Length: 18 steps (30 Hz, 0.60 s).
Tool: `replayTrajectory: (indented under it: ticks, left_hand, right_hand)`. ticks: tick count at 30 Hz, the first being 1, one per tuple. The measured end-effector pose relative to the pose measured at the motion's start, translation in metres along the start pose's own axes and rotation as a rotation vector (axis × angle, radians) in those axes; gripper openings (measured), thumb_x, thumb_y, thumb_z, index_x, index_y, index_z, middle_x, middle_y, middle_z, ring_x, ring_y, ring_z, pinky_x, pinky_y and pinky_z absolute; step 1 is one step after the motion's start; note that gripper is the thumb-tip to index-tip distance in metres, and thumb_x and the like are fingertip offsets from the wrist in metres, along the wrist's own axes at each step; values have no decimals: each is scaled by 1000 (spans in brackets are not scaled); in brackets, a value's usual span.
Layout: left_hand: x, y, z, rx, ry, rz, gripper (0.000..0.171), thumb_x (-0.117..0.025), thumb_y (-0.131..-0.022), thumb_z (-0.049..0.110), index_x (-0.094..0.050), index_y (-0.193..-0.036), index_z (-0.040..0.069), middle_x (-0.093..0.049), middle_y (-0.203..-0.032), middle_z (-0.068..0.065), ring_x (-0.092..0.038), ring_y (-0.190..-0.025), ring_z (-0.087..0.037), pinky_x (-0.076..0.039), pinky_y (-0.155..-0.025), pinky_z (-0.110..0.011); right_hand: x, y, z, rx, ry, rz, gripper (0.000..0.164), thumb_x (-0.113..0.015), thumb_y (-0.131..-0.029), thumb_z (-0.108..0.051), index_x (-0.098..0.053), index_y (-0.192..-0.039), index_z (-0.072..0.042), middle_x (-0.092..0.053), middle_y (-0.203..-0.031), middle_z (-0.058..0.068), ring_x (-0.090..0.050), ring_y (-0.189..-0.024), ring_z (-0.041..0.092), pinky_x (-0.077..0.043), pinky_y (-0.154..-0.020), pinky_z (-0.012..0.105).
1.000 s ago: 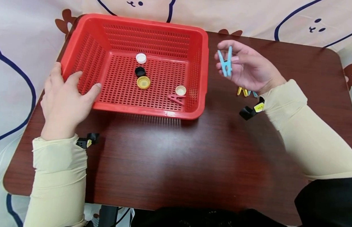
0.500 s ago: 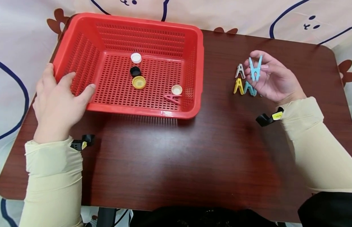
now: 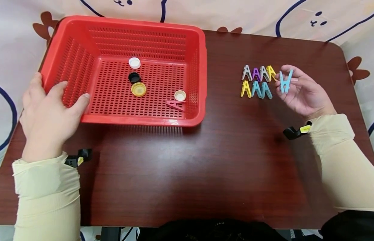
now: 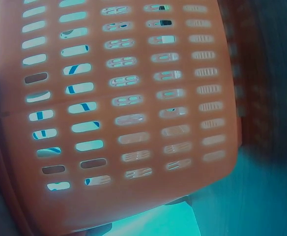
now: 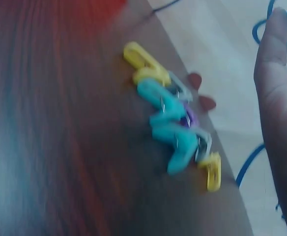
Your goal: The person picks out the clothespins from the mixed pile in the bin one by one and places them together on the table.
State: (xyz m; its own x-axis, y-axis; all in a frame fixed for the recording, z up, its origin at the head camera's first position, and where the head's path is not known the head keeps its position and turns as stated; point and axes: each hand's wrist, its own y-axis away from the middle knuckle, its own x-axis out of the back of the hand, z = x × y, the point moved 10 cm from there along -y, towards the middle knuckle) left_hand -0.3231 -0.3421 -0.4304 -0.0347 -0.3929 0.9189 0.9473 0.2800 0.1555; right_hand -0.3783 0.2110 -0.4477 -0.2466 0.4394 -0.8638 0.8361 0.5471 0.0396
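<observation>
My left hand point(image 3: 49, 112) grips the left front corner of a red plastic basket point(image 3: 141, 119); in the left wrist view the basket's slotted wall point(image 4: 94, 118) fills most of the picture and no hand shows. In my right hand point(image 3: 305, 92) a light blue clothespin point(image 3: 285, 82) is pinched between thumb and fingers, its handles pointing up, above the table. Left of that hand, clothespins lie in two rows: grey point(image 3: 246, 73), purple point(image 3: 256, 74) and yellow point(image 3: 270, 73) ones at the back, a yellow point(image 3: 245, 89) and light blue ones point(image 3: 266, 90) in front.
Inside the basket lie a white cap point(image 3: 134, 63), a black cap point(image 3: 134, 77), a yellow cap point(image 3: 139, 89), a cream cap point(image 3: 180, 95) and a pink clothespin point(image 3: 176, 105). A patterned cloth point(image 3: 223, 15) hangs behind the brown table point(image 3: 174, 174).
My right hand has moved right and toward me with the blue clothespin, away from the basket, uncovering the rows of clothespins. The left hand stays on the basket while the head view shifts slightly.
</observation>
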Motion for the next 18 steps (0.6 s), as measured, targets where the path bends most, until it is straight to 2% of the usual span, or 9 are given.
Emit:
replayTrajectory:
  ticks: [9,13,18]
  left_hand:
    - [1,-1,-2,-1,2,14,78,-44,-101,47,-26,-161,-1,5,-170,-22,-3,-152,-47,-18,-110,-78]
    - [0,-2,-2,-1,0,14,78,-46,-101,44,-25,-161,0,5,-170,-23,-3,-152,-47,-19,-111,-77]
    - [-1,-2,-1,-2,0,14,77,-46,-101,44,-26,-161,0,5,-170,-22,-3,-152,-47,-19,-111,-77]
  right_hand:
    - [42,21,-14,34,118,157,34,-35,-105,10,-59,-129,7,-62,-117,27,-65,-107,39,-57,-94,42]
    - [60,30,-16,32,85,223,36,-33,-106,10,-59,-130,5,-64,-114,27,-67,-109,41,-57,-94,44]
    - [71,33,-16,12,-21,223,38,-30,-106,12,-58,-131,5,-63,-115,30,-66,-110,45,-55,-97,49]
